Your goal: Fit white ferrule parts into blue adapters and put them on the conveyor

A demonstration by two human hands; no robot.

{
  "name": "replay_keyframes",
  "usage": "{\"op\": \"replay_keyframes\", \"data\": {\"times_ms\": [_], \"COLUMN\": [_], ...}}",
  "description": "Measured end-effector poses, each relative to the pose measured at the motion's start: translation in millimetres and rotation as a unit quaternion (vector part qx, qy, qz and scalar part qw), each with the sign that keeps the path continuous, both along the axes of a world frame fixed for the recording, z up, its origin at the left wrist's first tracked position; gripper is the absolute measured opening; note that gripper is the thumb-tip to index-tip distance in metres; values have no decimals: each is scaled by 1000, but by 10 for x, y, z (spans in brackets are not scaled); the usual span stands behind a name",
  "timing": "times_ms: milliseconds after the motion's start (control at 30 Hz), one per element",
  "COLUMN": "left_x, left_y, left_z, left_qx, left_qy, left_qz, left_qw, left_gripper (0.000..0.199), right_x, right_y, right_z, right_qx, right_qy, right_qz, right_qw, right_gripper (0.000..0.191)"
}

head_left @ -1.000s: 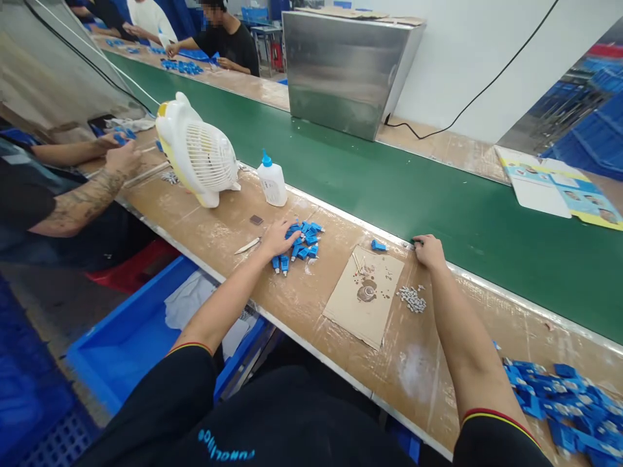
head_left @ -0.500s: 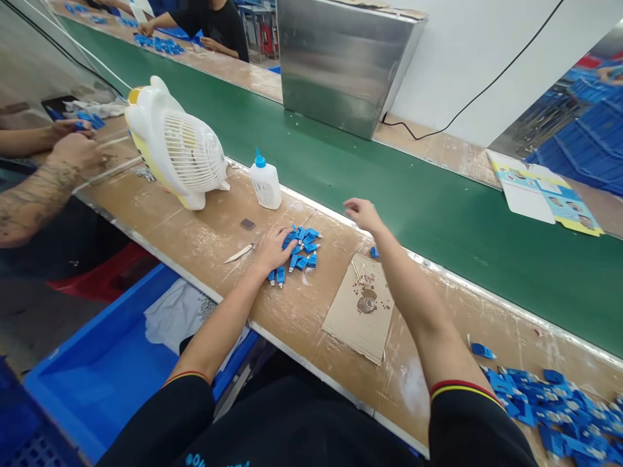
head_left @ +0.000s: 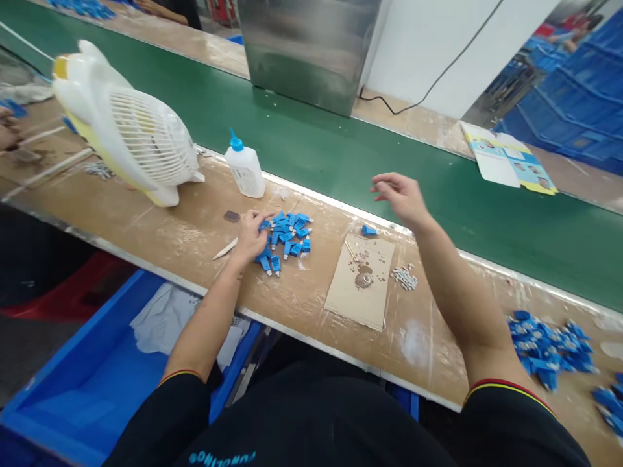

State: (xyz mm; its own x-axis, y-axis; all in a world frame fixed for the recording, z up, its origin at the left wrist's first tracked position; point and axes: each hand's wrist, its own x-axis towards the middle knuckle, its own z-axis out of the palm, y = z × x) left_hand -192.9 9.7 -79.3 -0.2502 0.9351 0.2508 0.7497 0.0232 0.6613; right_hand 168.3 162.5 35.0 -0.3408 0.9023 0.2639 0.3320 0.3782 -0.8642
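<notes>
My left hand (head_left: 253, 232) is at the left side of a small heap of blue parts (head_left: 291, 233); thumb and fingers close on a blue piece at the heap's edge. My right hand (head_left: 398, 194) hangs over the green belt (head_left: 321, 146), fingers bent and apart, with nothing visible in it. Below it lies a single blue part (head_left: 368, 230), just beyond a cardboard sheet (head_left: 357, 305) that bears thin sticks and a wet brown patch. Small pale pieces (head_left: 405, 277) are piled right of the cardboard.
A white fan (head_left: 141, 133) and a white bottle with blue cap (head_left: 246, 172) stand at the left. More blue parts (head_left: 549, 347) lie at the right. A blue bin (head_left: 97, 363) is below the table edge. Another person's hand (head_left: 8, 130) shows at far left.
The view has shifted. My right hand has moved right and farther over the belt, its fingers more spread. My left hand has drawn back to the heap's left edge, uncovering more blue parts.
</notes>
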Motion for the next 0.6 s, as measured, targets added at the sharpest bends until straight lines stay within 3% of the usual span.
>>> {"op": "replay_keyframes", "data": {"times_ms": [67, 133, 200, 267, 333, 433, 533, 600], "left_x": [4, 118, 379, 770, 1210, 1730, 1935, 1936], "left_y": [-50, -80, -69, -16, 63, 182, 221, 183], "left_z": [60, 126, 202, 275, 316, 273, 144, 71], "left_qx": [36, 131, 212, 218, 152, 54, -8, -34], "left_qy": [-38, -153, -299, -425, -503, -565, -597, -614], "left_qz": [2, -11, -65, -143, -202, -209, -181, -165], "left_qw": [999, 980, 928, 867, 826, 796, 781, 771], "left_gripper": [47, 42, 48, 53, 47, 29, 21, 20], "right_x": [630, 1066, 1229, 1166, 1004, 811, 774, 830], "right_y": [-386, -865, -1322, -1643, -1789, -1785, -1715, -1692], "right_z": [118, 86, -93, -355, -601, -798, -816, -809], "right_qx": [94, 135, 149, 140, 127, 97, 73, 75], "right_qy": [107, 138, 122, 41, -60, -142, -176, -171], "right_qz": [-74, -138, -173, -154, -101, -40, -2, -15], "right_qw": [987, 971, 966, 977, 985, 984, 982, 982], "right_gripper": [19, 23, 25, 22, 18, 15, 12, 12]}}
